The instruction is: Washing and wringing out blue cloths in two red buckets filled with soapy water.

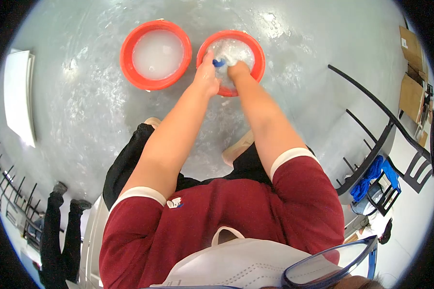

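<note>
Cloudy, sudsy water fills the right-hand red plastic basin (259,54) on the floor before me. My left hand (207,76) is at the basin's left side, wet, its fingers partly hidden. Right beside those fingers a small blue piece (218,63) shows above the water; it may belong to a soaked cloth. My right hand (238,70) reaches into the basin, fingers hidden by suds and water, next to a whitish wet patch (232,57). Whether either hand grips the blue or whitish material cannot be made out.
A second red basin (126,54) with milky water stands to the left. The grey floor (94,104) has wet patches. White panels (18,94) lie far left; black chair frames (369,159), cardboard boxes (410,94) and a seated person are at right. Another person's legs (54,224) show lower left.
</note>
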`<state>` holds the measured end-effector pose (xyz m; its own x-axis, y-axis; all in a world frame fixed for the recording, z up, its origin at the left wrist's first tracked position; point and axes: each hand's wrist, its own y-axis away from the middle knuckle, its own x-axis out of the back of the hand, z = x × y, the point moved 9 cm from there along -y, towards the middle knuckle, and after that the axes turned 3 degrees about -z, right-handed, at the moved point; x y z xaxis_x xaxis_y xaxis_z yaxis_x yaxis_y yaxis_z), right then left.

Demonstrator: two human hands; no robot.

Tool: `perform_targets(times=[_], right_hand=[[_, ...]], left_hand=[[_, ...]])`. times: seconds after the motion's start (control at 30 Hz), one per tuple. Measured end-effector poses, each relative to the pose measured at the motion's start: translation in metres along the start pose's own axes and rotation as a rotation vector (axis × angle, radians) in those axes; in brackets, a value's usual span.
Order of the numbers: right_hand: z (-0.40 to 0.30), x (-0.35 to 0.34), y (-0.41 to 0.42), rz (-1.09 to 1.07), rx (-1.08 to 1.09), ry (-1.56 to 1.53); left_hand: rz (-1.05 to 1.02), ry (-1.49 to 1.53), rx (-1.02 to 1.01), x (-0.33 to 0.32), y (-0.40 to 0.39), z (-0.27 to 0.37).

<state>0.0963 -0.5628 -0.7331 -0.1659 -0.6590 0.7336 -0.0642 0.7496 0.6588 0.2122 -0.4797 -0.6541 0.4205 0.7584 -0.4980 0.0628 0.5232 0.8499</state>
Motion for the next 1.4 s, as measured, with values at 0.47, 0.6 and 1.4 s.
perform_targets(times=[0.47, 0.6, 1.4], right_hand=[[-0.061, 0.172, 0.157, 0.162, 0.545, -0.974], [-0.039, 0.15, 0.119, 0.144, 0.374, -1.182], [-0.064, 0.107, 0.096, -0.337, 0.238, -1.479]], left_hand=[[-0.173, -0.077, -0.034, -0.042, 0.007, -0.017], [-0.169, -0.156, 0.007, -0.054, 0.052, -0.001], [-0.585, -0.843, 0.222, -0.091, 0.071, 0.011]])
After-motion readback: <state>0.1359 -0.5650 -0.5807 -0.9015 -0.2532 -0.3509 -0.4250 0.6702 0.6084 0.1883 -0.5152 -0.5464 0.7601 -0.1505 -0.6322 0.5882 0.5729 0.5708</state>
